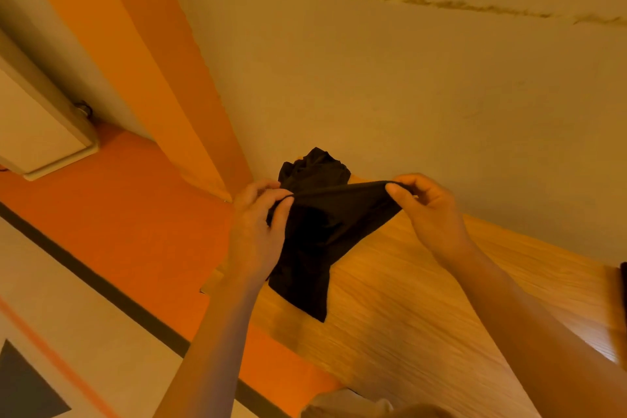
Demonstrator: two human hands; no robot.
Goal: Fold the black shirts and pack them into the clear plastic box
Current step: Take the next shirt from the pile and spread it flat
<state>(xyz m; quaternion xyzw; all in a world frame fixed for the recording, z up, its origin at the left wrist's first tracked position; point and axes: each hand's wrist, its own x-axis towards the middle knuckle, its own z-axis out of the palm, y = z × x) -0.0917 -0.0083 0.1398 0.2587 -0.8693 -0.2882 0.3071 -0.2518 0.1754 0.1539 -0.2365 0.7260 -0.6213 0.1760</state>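
Observation:
A black shirt [315,241] hangs above the wooden table [424,315], stretched between both hands along its top edge. My left hand [254,231] pinches the left end of that edge. My right hand [427,210] pinches the right end. The rest of the cloth droops down to the table's left part. Behind it, a crumpled black shirt [314,164] lies bunched at the table's far end against the wall. A dark edge [622,285] shows at the right border of the view; I cannot tell what it is.
A beige wall [407,78] rises right behind the table. An orange floor [135,214] with a black stripe lies left of the table. A white unit [37,125] stands at the far left.

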